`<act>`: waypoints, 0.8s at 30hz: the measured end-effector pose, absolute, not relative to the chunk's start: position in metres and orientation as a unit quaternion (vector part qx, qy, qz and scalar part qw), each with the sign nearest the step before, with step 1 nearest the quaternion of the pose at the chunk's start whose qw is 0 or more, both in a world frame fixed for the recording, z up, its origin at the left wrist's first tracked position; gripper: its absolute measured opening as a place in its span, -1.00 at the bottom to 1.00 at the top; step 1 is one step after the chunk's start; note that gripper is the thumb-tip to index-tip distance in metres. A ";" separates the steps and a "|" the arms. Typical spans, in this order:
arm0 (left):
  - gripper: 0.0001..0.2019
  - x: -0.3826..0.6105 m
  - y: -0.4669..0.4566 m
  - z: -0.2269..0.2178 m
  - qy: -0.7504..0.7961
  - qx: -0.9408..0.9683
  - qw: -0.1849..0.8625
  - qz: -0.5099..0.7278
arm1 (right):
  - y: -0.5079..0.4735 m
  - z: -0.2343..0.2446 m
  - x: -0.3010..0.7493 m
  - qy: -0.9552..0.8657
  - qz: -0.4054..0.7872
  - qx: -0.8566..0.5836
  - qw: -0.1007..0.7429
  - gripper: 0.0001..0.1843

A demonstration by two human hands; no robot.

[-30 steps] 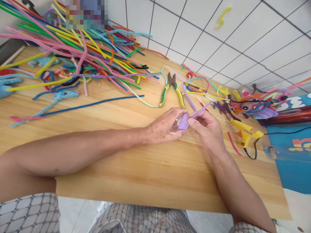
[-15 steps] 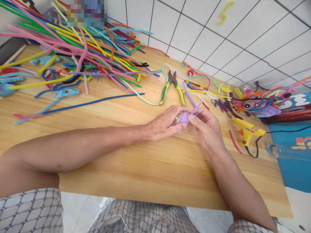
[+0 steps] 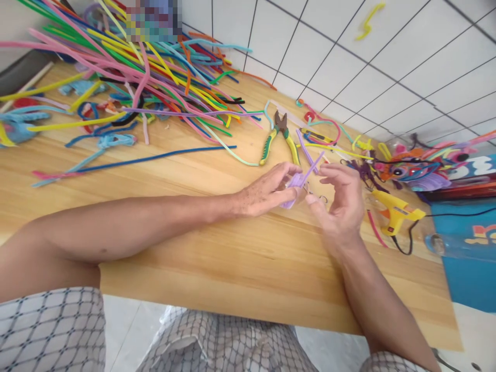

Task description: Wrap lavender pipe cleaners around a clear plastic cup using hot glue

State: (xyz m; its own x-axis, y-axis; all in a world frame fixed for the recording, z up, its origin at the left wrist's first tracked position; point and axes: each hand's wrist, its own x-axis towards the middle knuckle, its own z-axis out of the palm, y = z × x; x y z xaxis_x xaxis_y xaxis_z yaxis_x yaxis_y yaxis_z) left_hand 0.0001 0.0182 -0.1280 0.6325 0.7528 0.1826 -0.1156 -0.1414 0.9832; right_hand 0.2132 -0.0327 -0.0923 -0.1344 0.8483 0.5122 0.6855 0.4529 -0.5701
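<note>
Between the thumb and fingers of my left hand (image 3: 267, 190) is a bundle of purple pipe cleaner (image 3: 296, 181), wound round something mostly hidden. One straight end of it sticks up to the right. My right hand (image 3: 343, 199) is just right of the bundle, fingers apart and curved, holding nothing. A small dark wire loop shows near its thumb. Beyond the hands lies another purple pipe cleaner (image 3: 306, 150) on the wooden table (image 3: 217, 258). Behind my left hand, pliers (image 3: 279, 137) with yellow-green handles rest spread.
A large heap of coloured pipe cleaners (image 3: 166, 77) covers the back left. To the right are a yellow glue gun (image 3: 397, 212) with a black cord, a clear bottle (image 3: 461, 244) and finished colourful figures (image 3: 414, 165). The white tiled wall (image 3: 310, 46) bounds the back.
My right hand has let go of the purple pipe cleaner, opened and drawn back to the right. My left hand still holds the bundle. The view has shifted slightly.
</note>
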 end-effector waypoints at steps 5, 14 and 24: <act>-0.57 0.002 0.019 -0.129 0.243 0.637 0.630 0.370 | -0.034 -0.092 0.219 -0.834 0.014 -0.453 0.314 -0.33; -0.56 -0.001 0.019 -0.131 0.251 0.660 0.596 0.384 | -0.031 -0.103 0.216 -0.853 0.008 -0.430 0.296 -0.18; -0.47 0.000 0.017 -0.134 0.251 0.669 0.571 0.404 | -0.030 -0.111 0.216 -0.847 0.022 -0.424 0.319 -0.10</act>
State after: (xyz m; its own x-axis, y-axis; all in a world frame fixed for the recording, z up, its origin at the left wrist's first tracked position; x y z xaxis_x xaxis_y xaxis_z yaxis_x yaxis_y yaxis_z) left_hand 0.0005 0.0174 -0.1339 0.5474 0.7974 0.2541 -0.1265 -0.2213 0.9670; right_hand 0.2161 -0.0298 -0.1115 -0.4373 0.7328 0.5214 0.7046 0.6394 -0.3077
